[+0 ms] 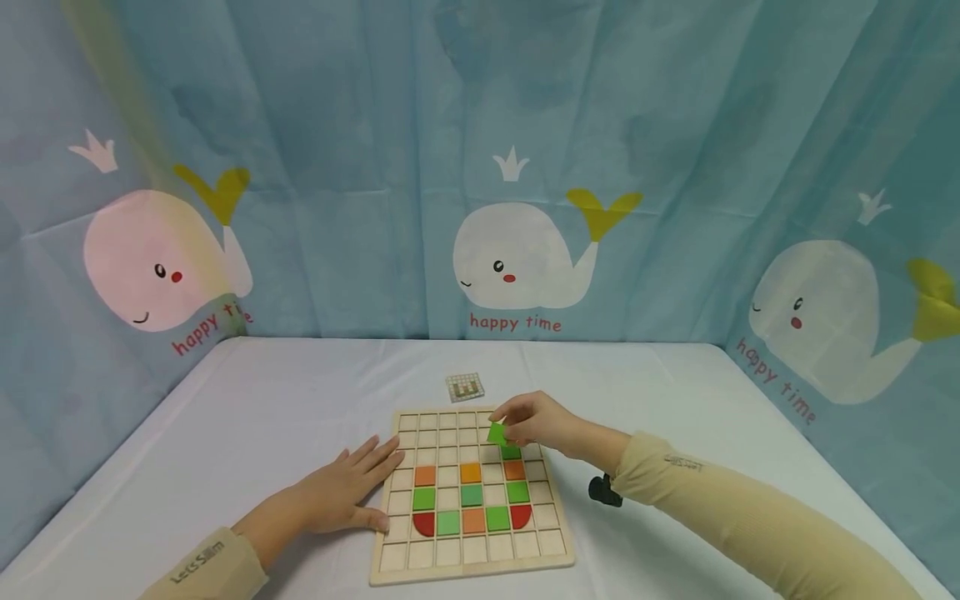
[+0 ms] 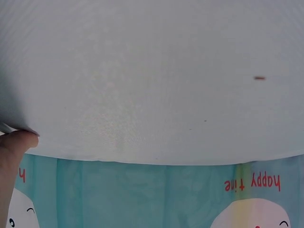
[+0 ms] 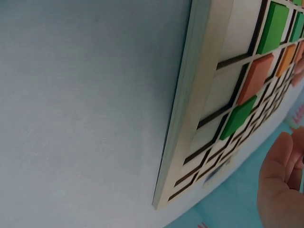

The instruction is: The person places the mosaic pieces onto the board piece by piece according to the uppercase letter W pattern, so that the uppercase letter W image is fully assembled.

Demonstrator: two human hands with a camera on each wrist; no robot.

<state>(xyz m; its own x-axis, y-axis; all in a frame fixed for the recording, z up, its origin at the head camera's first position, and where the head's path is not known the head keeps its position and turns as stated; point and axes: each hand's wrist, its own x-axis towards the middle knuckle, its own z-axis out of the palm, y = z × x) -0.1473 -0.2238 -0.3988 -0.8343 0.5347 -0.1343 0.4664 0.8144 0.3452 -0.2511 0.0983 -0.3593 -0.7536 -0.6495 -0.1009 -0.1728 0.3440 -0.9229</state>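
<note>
A wooden grid board (image 1: pixel 474 572) lies on the white table. My right hand (image 1: pixel 542 421) pinches a green square tile (image 1: pixel 497 433) above the board's upper right part, close to a green tile (image 1: pixel 511 452) lying in the grid. In the right wrist view the right hand (image 3: pixel 280 185) shows at the lower right edge; the held tile is not visible there. My left hand (image 1: pixel 341 492) rests flat along the board's left edge, fingers spread. Below, the grid holds orange tiles (image 1: pixel 470 472), green tiles (image 1: pixel 423 498), a teal tile (image 1: pixel 472 495) and two rounded red tiles (image 1: pixel 521 517).
A small card (image 1: pixel 466 387) printed with a grid pattern lies behind the board. Under the right forearm, a black object (image 1: pixel 604 491) sits on the table. A blue curtain (image 1: pixel 360 250) with whale prints hangs around the table's back and sides.
</note>
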